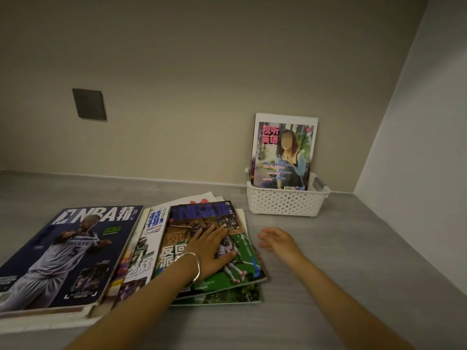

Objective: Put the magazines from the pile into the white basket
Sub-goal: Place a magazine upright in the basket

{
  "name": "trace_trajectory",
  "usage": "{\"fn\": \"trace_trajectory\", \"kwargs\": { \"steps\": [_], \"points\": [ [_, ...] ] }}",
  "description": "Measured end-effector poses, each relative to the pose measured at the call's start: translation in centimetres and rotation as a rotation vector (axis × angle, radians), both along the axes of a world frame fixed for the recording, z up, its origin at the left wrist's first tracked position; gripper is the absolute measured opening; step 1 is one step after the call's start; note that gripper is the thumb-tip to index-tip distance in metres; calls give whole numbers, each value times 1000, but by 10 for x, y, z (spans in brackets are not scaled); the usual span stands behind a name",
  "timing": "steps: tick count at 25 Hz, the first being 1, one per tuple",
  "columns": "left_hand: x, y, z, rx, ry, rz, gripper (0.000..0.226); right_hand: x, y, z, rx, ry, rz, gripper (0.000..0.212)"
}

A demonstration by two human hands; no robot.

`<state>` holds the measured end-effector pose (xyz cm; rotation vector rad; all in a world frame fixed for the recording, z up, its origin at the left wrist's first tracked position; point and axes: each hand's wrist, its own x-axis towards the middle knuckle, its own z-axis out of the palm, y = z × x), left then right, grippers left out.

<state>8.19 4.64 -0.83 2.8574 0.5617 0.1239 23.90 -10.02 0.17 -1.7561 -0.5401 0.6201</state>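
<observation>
The pile of magazines [149,248] lies fanned on the grey surface [328,261], left of the white basket [285,202] and nearer to me. My left hand [212,251] presses flat on the top one, the NBA magazine with the green pitch cover [242,258], fingers [214,232] straight, I think to keep the glossy fan from sliding. My right hand [278,241] hovers between pile and basket, its fingers [265,234] loose and holding nothing, placed to catch that cover's free edge. One English-study magazine [283,152] stands in the basket already, tall enough to lean back on the wall [202,97]. Farthest from the basket lies the Wolves-cover NBA magazine [70,253], its near corner cut off. How many issues lie underneath I cannot tell; only slivers show. Part of the cover is hidden under my palm.
</observation>
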Motion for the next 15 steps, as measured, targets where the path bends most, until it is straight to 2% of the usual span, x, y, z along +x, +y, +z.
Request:
{"fn": "trace_trajectory", "kwargs": {
  "steps": [4, 7, 8, 11, 13, 15],
  "points": [
    [3, -53, -6, -51, -23, -162, 79, -8, -19, 10, 30, 218, 2, 24],
    [5, -62, 12, -465, -121, -194, 75, -9, -37, 13, -50, 279, 67, 21],
    [6, -52, 20, -559, -192, -134, 74, -10, -41, 13, -73, 266, 75, 22],
    [-1, -14, 38, -566, -316, 157, 78, -12, -47, 9, -25, 165, 50, 25],
    [-8, 5, 40, -565, -311, 256, 75, -12, -50, 10, 77, 93, 20, 23],
    [-10, 14, 43, -639, -304, 293, 72, -8, -51, 17, 193, 109, -15, 15]
  ]
}}
